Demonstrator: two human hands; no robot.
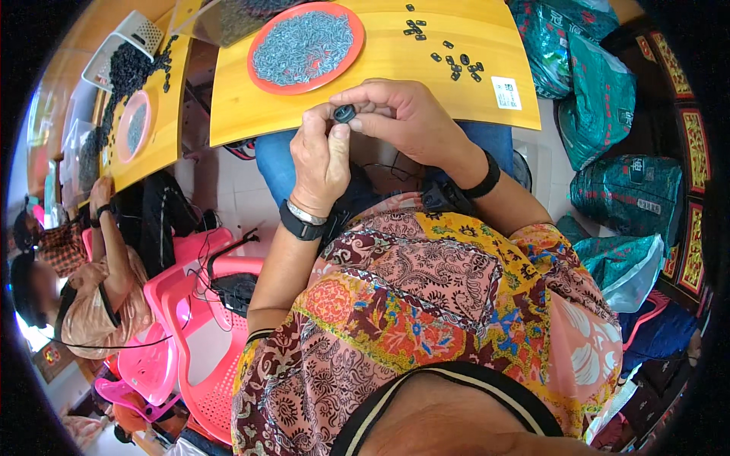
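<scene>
My left hand [319,163] is closed on a small round black part [344,114] with a ring-like top, pinched at the thumb and fingertips. My right hand [411,121] meets it from the other side, thumb and fingers curled about the same part. Both hands are just off the front edge of the yellow table [395,91]. Close beyond them, a red plate [357,57] holds a heap of small silvery-grey screw-like pieces [304,49]. Several small black parts [464,64] lie scattered to the right on the table.
A clear plastic box [220,23] stands behind the plate. At left, another yellow table [163,125] carries black parts spilling from a white basket [122,38], beside a seated person [106,296]. Pink chairs [205,327] stand at my left; green sacks [601,99] line the right.
</scene>
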